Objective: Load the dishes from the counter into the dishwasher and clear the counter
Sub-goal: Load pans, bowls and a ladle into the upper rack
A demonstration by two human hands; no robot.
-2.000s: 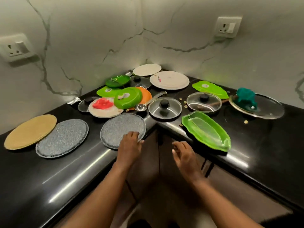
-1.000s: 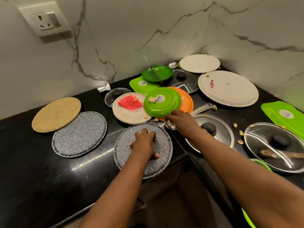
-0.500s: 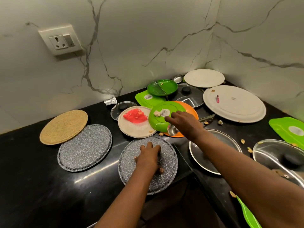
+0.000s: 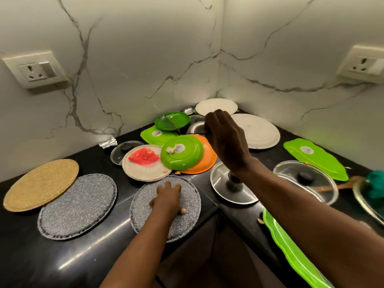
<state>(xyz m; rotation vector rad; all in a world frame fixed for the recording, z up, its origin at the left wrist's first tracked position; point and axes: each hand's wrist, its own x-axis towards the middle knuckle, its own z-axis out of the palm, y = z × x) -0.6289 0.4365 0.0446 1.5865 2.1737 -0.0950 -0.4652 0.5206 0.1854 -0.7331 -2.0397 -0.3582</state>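
My left hand [image 4: 168,199] rests palm down on a grey speckled round mat [image 4: 187,223] at the counter's front corner. My right hand [image 4: 224,138] is raised over the dish pile with its fingers curled down. A sliver of a steel spoon [image 4: 204,133] shows at the hand's left edge; the rest is hidden. Below it a green round plate [image 4: 181,151] lies on an orange plate [image 4: 204,163]. Beside them sits a white plate with red residue [image 4: 143,163]. A steel lid with a black knob [image 4: 230,190] lies under my right wrist.
Further back are a green divided plate [image 4: 172,120], a green tray [image 4: 153,136] and two white plates [image 4: 257,129]. A glass lid [image 4: 305,179], leaf-shaped green trays [image 4: 315,159] and a teal scrubber [image 4: 376,183] are right. A second grey mat [image 4: 76,204] and a tan mat [image 4: 39,183] lie left.
My right hand reached to the spoon beside the orange plate, then rose toward the back corner; the spoon no longer lies there. My left hand stayed on the grey mat.
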